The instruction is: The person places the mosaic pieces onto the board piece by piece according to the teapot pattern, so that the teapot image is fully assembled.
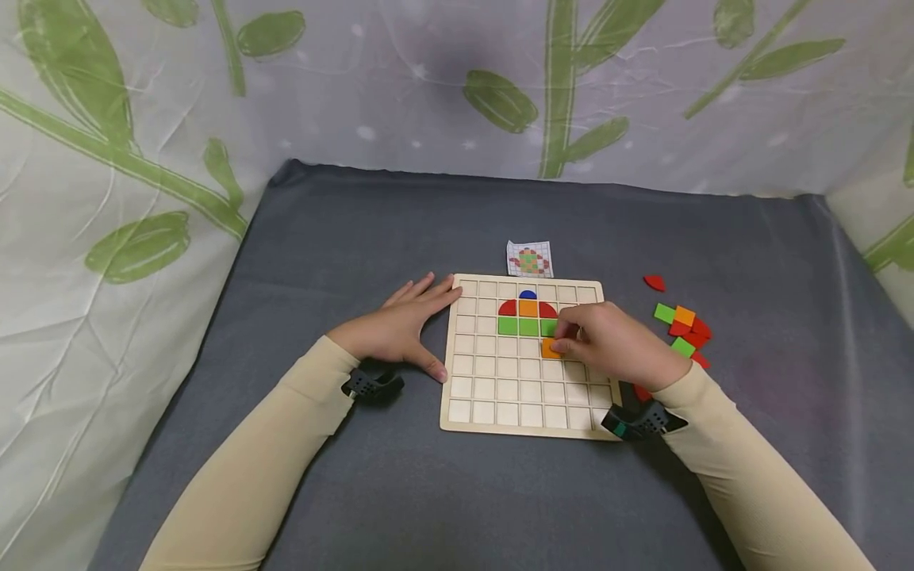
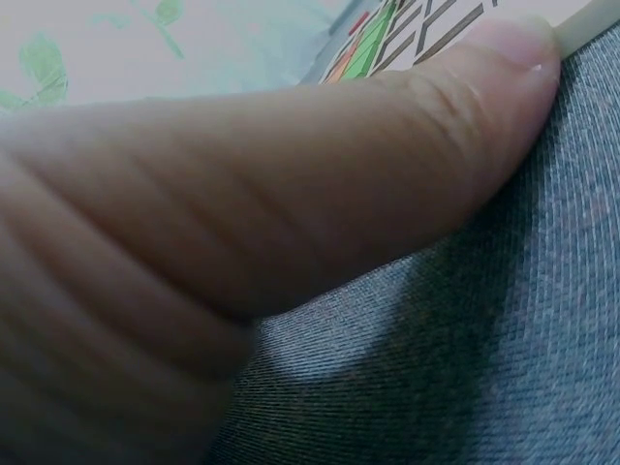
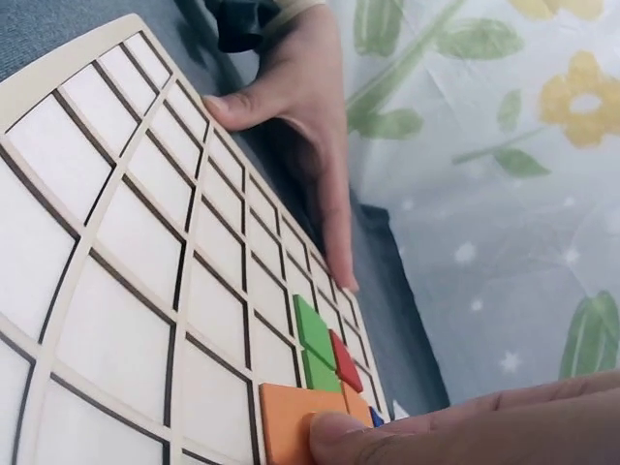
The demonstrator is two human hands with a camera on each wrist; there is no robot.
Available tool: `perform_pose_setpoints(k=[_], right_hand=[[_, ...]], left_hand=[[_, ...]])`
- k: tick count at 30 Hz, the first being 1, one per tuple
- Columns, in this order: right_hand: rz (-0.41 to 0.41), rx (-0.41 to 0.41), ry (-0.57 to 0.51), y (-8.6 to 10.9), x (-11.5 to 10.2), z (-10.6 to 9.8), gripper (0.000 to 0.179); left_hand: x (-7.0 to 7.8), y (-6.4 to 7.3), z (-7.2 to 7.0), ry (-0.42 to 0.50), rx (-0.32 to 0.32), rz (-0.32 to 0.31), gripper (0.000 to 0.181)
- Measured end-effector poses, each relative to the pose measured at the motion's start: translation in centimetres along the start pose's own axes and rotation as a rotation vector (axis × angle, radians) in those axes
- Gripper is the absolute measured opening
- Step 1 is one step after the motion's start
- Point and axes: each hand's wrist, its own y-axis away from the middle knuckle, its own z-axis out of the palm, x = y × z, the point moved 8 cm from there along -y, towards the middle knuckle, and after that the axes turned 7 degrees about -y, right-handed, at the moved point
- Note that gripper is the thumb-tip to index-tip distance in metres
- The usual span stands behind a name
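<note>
A wooden grid board (image 1: 493, 388) lies on the table. My left hand (image 1: 400, 325) has its fingers spread, with thumb and fingertips at the board's left edge; the thumb (image 2: 387, 165) fills the left wrist view. At the board, my right hand (image 1: 614, 341) pinches an orange square tile (image 1: 550, 348) between thumb and fingers, over a cell just below a row of green tiles (image 1: 528, 326). Above that row sit another orange square (image 1: 528, 308), red curved tiles (image 1: 507, 308) on both sides of it, and a blue rounded tile (image 1: 528, 294). The right wrist view shows the pinched orange tile (image 3: 291, 417) close up.
A small printed picture card (image 1: 530, 259) lies behind the board. Several loose red, green and orange tiles (image 1: 684, 316) are heaped right of the board, with one red piece (image 1: 654, 282) apart. Dark grey cloth (image 1: 428, 500) covers the table; a leaf-patterned curtain (image 1: 400, 95) hangs behind.
</note>
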Motion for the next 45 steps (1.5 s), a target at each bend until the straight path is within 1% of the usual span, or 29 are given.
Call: perform_pose_setpoints(k=[9, 13, 20, 22, 24, 27, 30, 35, 39, 45], right_hand=[[-0.037, 0.011, 0.038, -0.1, -0.1, 0.4, 0.013], [-0.031, 0.017, 0.036, 0.0, -0.1, 0.4, 0.012], [-0.05, 0.035, 0.041, 0.4, 0.2, -0.1, 0.007], [-0.039, 0.038, 0.049, 0.5, 0.5, -0.4, 0.005], [-0.011, 0.04, 0.055, 0.6, 0.9, -0.9, 0.003], [0.061, 0.044, 0.051, 1.0, 1.8, -1.9, 0.005], [0.117, 0.058, 0.034, 1.5, 2.7, -3.2, 0.007], [0.176, 0.085, 0.04, 2.9, 4.4, -5.9, 0.011], [0.251, 0.087, 0.048, 3.9, 6.4, -7.6, 0.015], [0.35, 0.096, 0.004, 5.1, 10.2, -9.0, 0.02]], left_hand=[[0.1, 0.2, -0.1, 0.005, -0.002, 0.0, 0.136], [0.2, 0.2, -0.1, 0.006, -0.004, 0.005, 0.136], [0.2, 0.2, 0.0, 0.021, -0.002, 0.008, 0.135], [0.2, 0.1, 0.0, 0.02, 0.0, 0.009, 0.135], [0.1, 0.1, 0.0, 0.02, 0.002, 0.01, 0.135], [0.1, 0.1, 0.0, 0.018, 0.003, 0.012, 0.135], [0.2, 0.2, -0.1, 0.018, 0.002, 0.012, 0.136], [0.4, 0.0, -0.1, 0.014, 0.003, 0.017, 0.136], [0.3, -0.1, -0.1, 0.011, 0.004, 0.017, 0.136], [-0.1, -0.1, 0.1, -0.004, -0.001, 0.004, 0.136]])
